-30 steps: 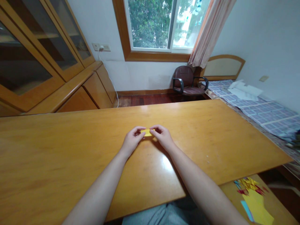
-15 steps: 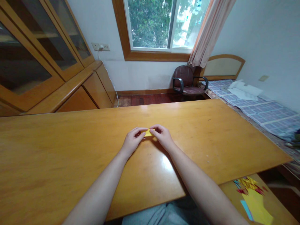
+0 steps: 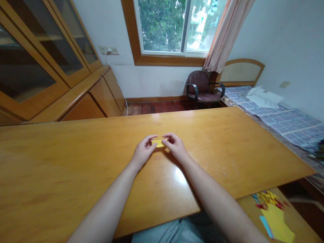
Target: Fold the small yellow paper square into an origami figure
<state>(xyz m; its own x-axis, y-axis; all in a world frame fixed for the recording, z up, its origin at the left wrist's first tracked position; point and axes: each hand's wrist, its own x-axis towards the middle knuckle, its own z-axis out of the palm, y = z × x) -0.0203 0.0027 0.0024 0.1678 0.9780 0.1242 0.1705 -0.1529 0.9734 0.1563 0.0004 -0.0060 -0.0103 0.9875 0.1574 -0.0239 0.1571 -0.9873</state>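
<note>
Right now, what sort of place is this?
Probably a bedroom, perhaps doubling as a study: a bed with a blue-and-white checked cover, a tall brown wooden cabinet with glass doors, and a maroon padded armchair with black armrests.

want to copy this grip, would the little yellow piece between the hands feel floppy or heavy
The yellow piece is small and looks like paper, so it is probably light. It shows no obvious sag between the left hand and right hand, so it may be fairly stiff. Its flat shape probably won't roll.

Room over tabletop [image 3: 63, 162] left and right of hands [image 3: 143, 149]; forearms [image 3: 111, 195] obstruct near side.
</note>
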